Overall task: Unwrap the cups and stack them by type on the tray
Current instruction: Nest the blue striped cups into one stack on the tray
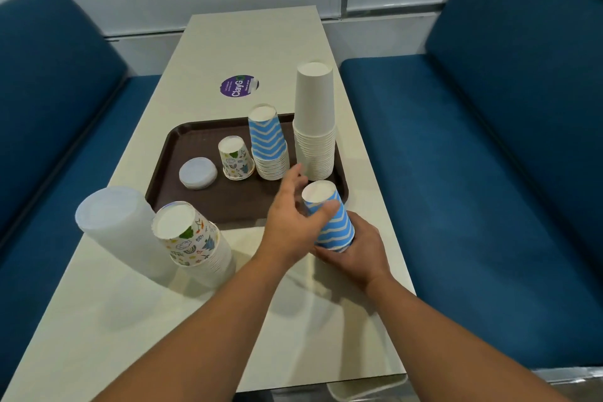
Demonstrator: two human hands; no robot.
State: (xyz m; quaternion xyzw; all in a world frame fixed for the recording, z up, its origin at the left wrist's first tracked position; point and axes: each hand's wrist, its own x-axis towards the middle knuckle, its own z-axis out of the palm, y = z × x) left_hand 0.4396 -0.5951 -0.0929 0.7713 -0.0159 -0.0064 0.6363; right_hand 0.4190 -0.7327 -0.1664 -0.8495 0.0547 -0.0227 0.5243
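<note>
Nearest us, our two forearms reach out over the pale tabletop (137, 320); our right hand (355, 254) cups the bottom of an upside-down blue chevron cup stack (332, 219), its fingers curled under and round the rims; our left hand (290, 222) comes in from the other side, thumb pressed on the blue wall and the other fingers (295, 174) spread loosely above, so both hands have hold of this stack, just off the near right corner of the brown tray (202, 206).

On the tray, all upside down, stand a tall plain white cup stack (316, 121) at the far right edge; a second blue chevron stack (268, 143) just left of it; a single cup with a leaf and rainbow print (235, 158) left of that; and a low pile of clear lids (198, 173) towards the tray's left side.

Off the tray, by its near left corner, a printed cup stack (192, 238) leans on the tabletop inside a clear wrapper; touching it on the left leans a frosted translucent cup stack (120, 225).

Beyond the tray's far edge a purple round sticker (238, 85) lies on the tabletop; blue padded benches (489, 173) run along both sides.
</note>
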